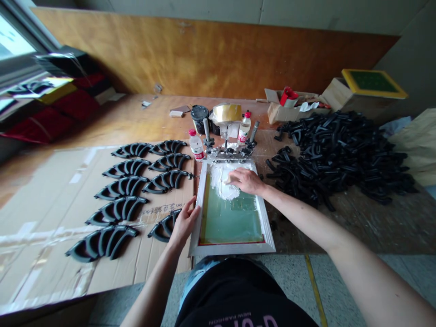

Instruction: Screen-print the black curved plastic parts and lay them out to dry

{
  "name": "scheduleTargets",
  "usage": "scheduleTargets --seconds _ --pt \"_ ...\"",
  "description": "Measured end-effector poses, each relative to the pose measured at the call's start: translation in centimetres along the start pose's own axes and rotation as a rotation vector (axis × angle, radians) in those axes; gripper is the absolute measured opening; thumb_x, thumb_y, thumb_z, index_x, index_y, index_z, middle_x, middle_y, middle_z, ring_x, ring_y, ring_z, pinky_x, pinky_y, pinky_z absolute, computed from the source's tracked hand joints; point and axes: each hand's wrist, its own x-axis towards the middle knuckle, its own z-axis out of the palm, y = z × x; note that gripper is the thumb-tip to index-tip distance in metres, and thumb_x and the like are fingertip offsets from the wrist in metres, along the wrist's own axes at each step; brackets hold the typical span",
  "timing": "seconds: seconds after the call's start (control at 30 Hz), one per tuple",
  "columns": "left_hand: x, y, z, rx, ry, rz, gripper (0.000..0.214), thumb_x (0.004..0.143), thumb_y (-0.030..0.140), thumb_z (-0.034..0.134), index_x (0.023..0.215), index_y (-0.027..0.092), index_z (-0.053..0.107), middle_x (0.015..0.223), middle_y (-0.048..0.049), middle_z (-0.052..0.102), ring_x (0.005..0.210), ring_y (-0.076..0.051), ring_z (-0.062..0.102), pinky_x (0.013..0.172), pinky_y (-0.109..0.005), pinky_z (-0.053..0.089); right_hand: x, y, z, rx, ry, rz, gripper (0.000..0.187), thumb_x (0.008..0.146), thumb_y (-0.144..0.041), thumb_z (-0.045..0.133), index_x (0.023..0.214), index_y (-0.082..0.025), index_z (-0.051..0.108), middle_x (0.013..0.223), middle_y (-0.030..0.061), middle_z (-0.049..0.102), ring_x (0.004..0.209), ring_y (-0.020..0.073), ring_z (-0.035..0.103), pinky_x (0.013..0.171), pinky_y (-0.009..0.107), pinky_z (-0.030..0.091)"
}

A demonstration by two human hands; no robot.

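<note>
A silver-framed printing screen (269, 236) with green mesh lies in front of me, its far end at a metal clamp (228, 156). Thick white paste (218, 186) covers the far part of the mesh. Over that paste, my right hand (248, 180) is closed on a small pale piece smeared with white, mostly hidden by the fingers. My left hand (185, 220) is at the frame's left edge, fingers stretched out and holding nothing. Beside it, a curved black part (161, 230) on the cardboard is partly covered by the hand.
Rows of curved black parts (119, 187) lie on cardboard (51, 190) at left. A large heap of black parts (340, 154) is at right. Behind the screen stand red-capped bottles (196, 146), a black tub (199, 119) and a tape roll (227, 112). An open carton (281, 113) sits farther back.
</note>
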Motion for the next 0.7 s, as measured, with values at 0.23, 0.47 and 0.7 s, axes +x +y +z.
scheduleTargets --seconds 0.23,0.47,0.7 --pt "-1.5 7.0 -1.3 -0.091 0.021 0.093 0.071 0.077 0.073 0.055 0.122 0.020 0.066 0.096 -0.0049 0.072 0.075 -0.019 0.064 0.062 -0.026 0.049 4.8 6.0 -4.9 -0.155 0.217 0.445 0.048 0.089 -0.029 0.063 0.136 -0.027 0.054 0.104 0.0040 0.069 0.093 0.0205 0.063 0.084 0.030 0.046" --pt "2.0 13.3 0.3 -0.429 0.030 0.407 0.057 0.084 0.063 0.052 0.115 0.017 0.062 0.105 -0.0085 0.069 0.092 -0.020 0.066 0.073 -0.029 0.053 -3.4 8.2 -2.1 -0.041 0.160 0.799 0.024 0.091 -0.030 0.055 0.109 -0.016 0.065 0.093 0.0074 0.070 0.086 0.0209 0.063 0.079 0.031 0.048" --pt "1.2 7.6 4.1 -0.430 -0.074 0.079 0.057 0.084 0.061 0.056 0.125 0.020 0.054 0.112 -0.0116 0.070 0.087 -0.020 0.069 0.064 -0.028 0.054 -4.4 0.0 3.6 -0.095 0.001 0.341 0.017 0.083 -0.028 0.072 0.100 -0.022 0.070 0.100 0.0061 0.067 0.102 0.0222 0.056 0.091 0.036 0.043"
